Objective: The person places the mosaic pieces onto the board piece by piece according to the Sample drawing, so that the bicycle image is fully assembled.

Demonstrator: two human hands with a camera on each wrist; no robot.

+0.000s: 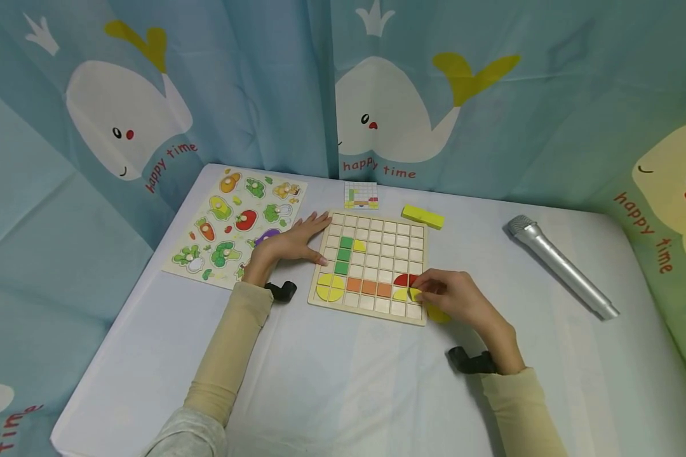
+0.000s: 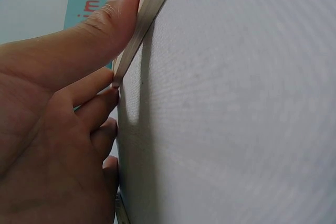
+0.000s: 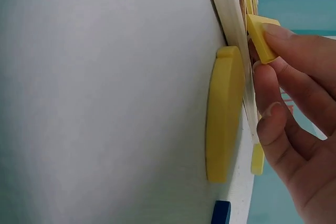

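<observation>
A wooden grid board (image 1: 368, 313) lies flat on the table, holding green squares (image 1: 343, 254), orange squares (image 1: 368, 287), a yellow circle of quarter pieces (image 1: 329, 287) and red pieces (image 1: 402, 279). My left hand (image 1: 293, 244) rests at the board's left edge with fingers spread and the thumb over the rim. Over the lower right cells, my right hand (image 1: 462, 299) pinches a small yellow block (image 3: 261, 36) between thumb and fingertips. Beside it in the grid sits a yellow quarter piece (image 1: 401, 294). A larger curved yellow block (image 3: 226, 114) lies just off the board, partly under the right hand.
Behind the board are a small pattern card (image 1: 361, 195) and a yellow bar (image 1: 423, 216). A vegetable picture board (image 1: 228, 228) lies to the left, partly beneath my left hand. To the right is a silver microphone (image 1: 563, 266). A blue piece (image 3: 221, 212) shows in the right wrist view.
</observation>
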